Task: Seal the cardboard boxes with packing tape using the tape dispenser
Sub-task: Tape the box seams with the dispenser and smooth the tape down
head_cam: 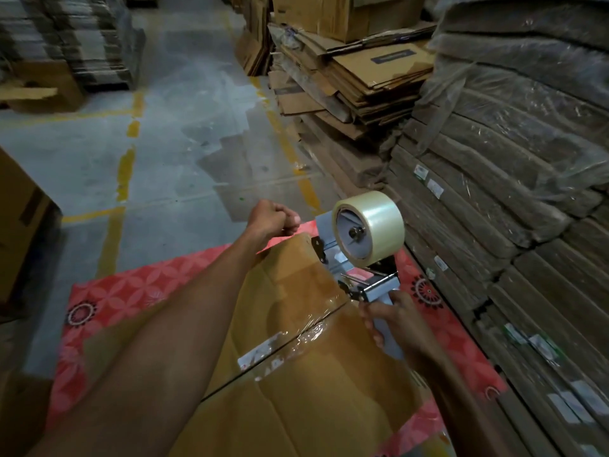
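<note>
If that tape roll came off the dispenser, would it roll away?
Probably: the roll is round, so on edge it could run across the smooth floor. It is wide and looks well wound, so perhaps weighty for its size. Its glossy face may be slick.

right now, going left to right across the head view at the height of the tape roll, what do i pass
brown box at the left edge → yellow floor line → left hand → clear tape roll on the tape dispenser → plastic-wrapped stacks of flattened cardboard
</note>
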The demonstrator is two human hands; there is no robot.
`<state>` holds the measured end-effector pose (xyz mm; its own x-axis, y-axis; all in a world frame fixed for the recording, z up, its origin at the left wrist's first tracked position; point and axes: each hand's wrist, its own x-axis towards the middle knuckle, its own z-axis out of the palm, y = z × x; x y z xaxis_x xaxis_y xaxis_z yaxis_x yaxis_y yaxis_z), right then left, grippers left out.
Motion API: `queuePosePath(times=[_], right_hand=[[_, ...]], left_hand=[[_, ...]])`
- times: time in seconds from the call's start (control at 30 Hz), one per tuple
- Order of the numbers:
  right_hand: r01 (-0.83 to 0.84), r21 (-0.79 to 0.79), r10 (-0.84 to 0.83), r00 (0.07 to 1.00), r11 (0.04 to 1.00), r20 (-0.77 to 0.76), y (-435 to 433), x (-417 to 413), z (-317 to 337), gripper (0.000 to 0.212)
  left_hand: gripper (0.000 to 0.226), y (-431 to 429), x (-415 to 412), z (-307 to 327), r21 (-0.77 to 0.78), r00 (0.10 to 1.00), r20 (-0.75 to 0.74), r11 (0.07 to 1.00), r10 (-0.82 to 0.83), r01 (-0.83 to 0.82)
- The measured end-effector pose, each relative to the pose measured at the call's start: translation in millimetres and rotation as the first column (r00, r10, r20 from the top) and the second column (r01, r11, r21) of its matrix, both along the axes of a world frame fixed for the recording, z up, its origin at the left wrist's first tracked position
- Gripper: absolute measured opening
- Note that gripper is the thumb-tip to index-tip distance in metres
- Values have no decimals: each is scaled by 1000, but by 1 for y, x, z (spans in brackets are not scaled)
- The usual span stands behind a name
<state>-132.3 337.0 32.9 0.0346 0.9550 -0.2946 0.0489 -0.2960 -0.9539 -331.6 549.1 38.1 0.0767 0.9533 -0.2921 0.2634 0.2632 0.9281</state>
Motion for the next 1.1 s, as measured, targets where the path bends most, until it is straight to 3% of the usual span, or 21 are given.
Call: queuePosePath(times=[0.1,0.3,0.5,0.6,0.7,0.8,0.87,0.93,1.07,1.1], right_hand=[[17,-18,-16,999,1000,41,8,-1,1,14],[28,-53,-22,994,998,108,14,-4,0,19],[50,-102,-32,985,993,170,16,-7,1,12],[58,-129,-30,978,990,206,18,-8,4,20],[57,-165,-26,982,985,187,18,-7,10,23],[42,-191,-7,984,981,180,18,-5,16,15],[36,-196,-1,984,980,176,18,-3,17,16],[24,-197,11,985,980,172,18,-2,17,15],[-2,-203,41,981,979,189,18,3,15,12],[-10,-202,50,980,979,195,16,3,14,12]], left_hand=[[12,1,1,-14,-13,999,21,1000,28,-27],[11,8,4,-35,25,996,-81,999,42,-41],[18,14,3,-36,-31,933,-333,991,-136,133],[13,19,4,-31,-42,829,-517,974,-213,225],[15,13,7,-22,99,744,-652,958,-142,270],[12,4,21,-22,308,815,-579,917,-30,253],[17,-1,27,-27,276,828,-549,911,-111,306],[28,-1,28,-37,157,771,-576,889,-271,430],[36,4,26,-49,-36,512,-743,790,-430,612],[37,0,27,-46,-51,508,-726,772,-464,633]])
